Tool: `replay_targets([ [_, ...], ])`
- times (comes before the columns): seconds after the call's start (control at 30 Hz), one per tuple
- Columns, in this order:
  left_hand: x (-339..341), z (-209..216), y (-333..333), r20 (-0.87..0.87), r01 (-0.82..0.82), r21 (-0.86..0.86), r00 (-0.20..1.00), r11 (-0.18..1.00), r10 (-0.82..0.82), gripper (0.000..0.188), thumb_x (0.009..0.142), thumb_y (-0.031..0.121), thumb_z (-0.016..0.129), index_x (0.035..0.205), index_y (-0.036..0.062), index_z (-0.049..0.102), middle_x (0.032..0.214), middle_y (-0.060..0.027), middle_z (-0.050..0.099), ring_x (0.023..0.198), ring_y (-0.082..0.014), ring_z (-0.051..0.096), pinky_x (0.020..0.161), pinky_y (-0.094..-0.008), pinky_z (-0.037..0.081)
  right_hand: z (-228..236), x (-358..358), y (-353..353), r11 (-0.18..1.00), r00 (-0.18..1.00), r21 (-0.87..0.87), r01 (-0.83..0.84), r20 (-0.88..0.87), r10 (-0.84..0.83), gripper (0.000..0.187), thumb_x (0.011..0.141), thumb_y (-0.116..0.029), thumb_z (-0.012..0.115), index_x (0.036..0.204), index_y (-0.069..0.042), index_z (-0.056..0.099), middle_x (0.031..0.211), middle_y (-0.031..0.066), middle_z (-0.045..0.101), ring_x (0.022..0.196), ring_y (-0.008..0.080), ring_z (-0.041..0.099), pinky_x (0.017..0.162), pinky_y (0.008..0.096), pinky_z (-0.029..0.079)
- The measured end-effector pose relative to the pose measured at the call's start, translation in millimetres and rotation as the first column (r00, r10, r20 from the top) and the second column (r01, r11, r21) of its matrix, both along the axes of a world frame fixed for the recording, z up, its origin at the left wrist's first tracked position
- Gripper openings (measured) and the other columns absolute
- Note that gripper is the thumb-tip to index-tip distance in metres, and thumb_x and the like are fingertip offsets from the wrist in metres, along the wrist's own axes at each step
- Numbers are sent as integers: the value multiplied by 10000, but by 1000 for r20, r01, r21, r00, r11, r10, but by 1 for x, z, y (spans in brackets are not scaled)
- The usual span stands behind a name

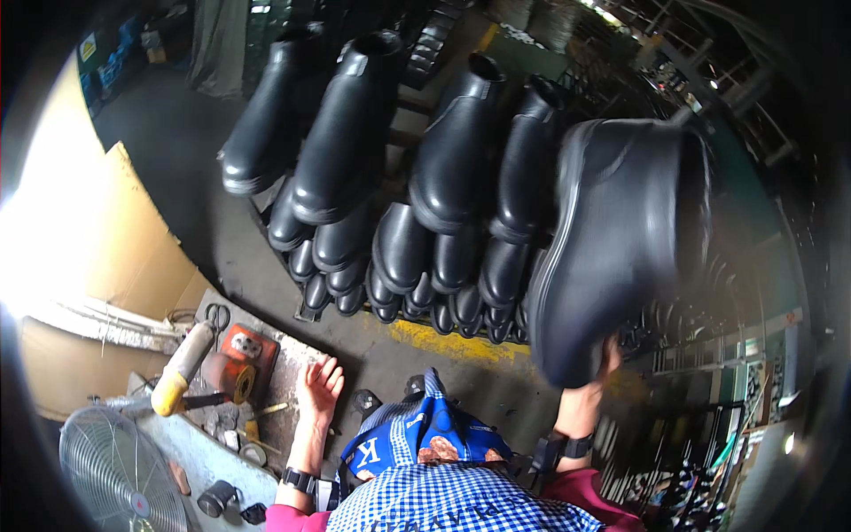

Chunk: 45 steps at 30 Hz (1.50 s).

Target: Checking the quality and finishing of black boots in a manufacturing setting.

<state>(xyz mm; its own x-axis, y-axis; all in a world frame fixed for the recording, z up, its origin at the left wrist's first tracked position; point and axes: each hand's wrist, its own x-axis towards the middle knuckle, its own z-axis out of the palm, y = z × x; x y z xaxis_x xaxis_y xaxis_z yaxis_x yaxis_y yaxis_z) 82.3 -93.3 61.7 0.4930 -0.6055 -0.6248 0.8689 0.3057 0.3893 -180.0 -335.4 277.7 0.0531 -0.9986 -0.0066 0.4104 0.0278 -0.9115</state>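
Note:
A black ankle boot (612, 235) is raised at the right, large and slightly blurred. My right hand (587, 399) grips it at its lower end, with most of the fingers hidden behind the boot. My left hand (321, 387) is empty, palm up, its fingers loosely bent and apart. It hovers by the edge of the workbench (300, 353). Ahead of me, several black boots (452, 155) hang in tiers with their toes pointing down and toward me.
On the workbench lie scissors (217, 315), a grey-and-yellow power tool (182, 371) and an orange-red device (248, 346). A wire-caged fan (124, 470) stands at the lower left. Yellow paint (443, 341) marks the floor below the boots. Cardboard (133, 230) rises at the left.

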Motion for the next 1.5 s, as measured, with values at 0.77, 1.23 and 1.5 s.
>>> replay_targets([
  [0.77,-51,-30,-27,-16,93,158,996,983,-92,255,838,283,461,948,71,548,884,-68,620,761,-207,597,668,-322,504,78,-75,-311,915,51,-392,99,-916,-398,811,598,-613,614,1141,-21,502,1127,193,524,1063,331,490,885,374,392],
  [1.23,-35,94,-54,223,157,-39,964,987,-144,435,848,356,462,1198,99,440,1021,-48,551,815,-162,547,712,-282,457,119,-30,-100,959,970,-157,236,-26,-243,565,755,-297,631,1185,-3,409,1181,107,427,1006,210,456,873,333,362],
  [1.5,-64,159,-72,674,352,-329,738,876,-43,813,752,550,533,1347,110,194,1322,-103,330,1199,-234,342,954,-412,317,40,55,-22,646,617,23,-763,-273,738,289,700,-108,660,956,-7,574,891,23,580,777,89,503,685,233,397],
])
